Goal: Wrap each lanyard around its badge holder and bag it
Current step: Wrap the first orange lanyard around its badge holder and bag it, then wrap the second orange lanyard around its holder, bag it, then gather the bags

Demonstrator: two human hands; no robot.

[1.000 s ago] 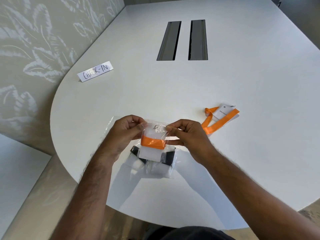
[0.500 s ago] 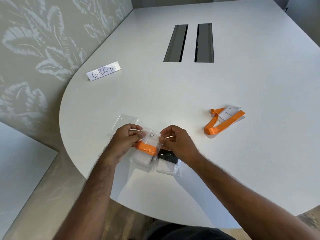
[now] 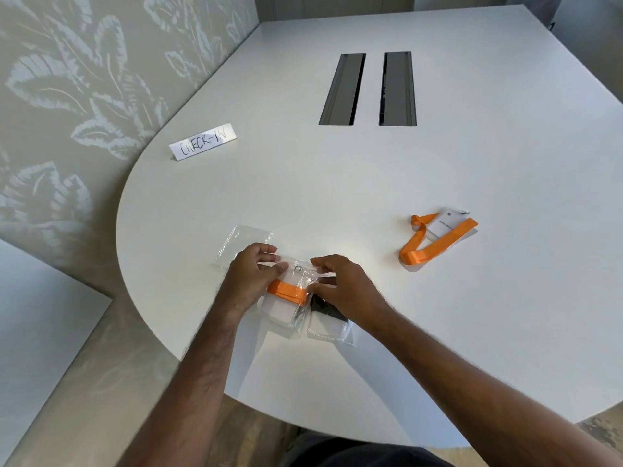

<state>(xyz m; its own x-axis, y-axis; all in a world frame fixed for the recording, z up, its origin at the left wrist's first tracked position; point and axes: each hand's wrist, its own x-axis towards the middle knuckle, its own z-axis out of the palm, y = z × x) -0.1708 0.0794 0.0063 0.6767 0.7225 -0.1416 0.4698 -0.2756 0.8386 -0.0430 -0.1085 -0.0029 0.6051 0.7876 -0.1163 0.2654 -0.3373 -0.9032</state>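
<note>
From the head camera, both my hands are low over the tabletop [image 3: 438, 163], working on one clear bag [image 3: 296, 291] that holds a white badge holder [image 3: 281, 310] with its orange lanyard [image 3: 286, 290] wound flat around the middle. My left hand [image 3: 251, 276] has its fingers [image 3: 274, 268] pinched together on the bag's top left edge; my right hand [image 3: 340, 284] has its fingers [image 3: 320, 262] closed on the top right edge. I hold it by the two upper corners, I think, so the mouth stays stretched flat and can be pressed closed without the wrapped holder sliding out. I judge this bag is at the sealing step.

Under my right palm and just toward me lies a second bagged holder [image 3: 328, 323], its lanyard black, touching the one I grip. It sits close so finished pieces gather in one spot. Beyond my left fingers an empty clear bag [image 3: 242, 244] lies flat, within easy reach for the next piece.

Well out to the right of my right fingers, a loose orange lanyard with its white badge holder [image 3: 438, 237] lies unwrapped and unbagged; there is print on its card, too small to read.

Far beyond my left fingers, near the curved edge, stands a folded paper sign [image 3: 202, 142] handwritten "CHECK-IN". Two dark cable slots [image 3: 342, 89] sit farther out, in the middle.
</note>
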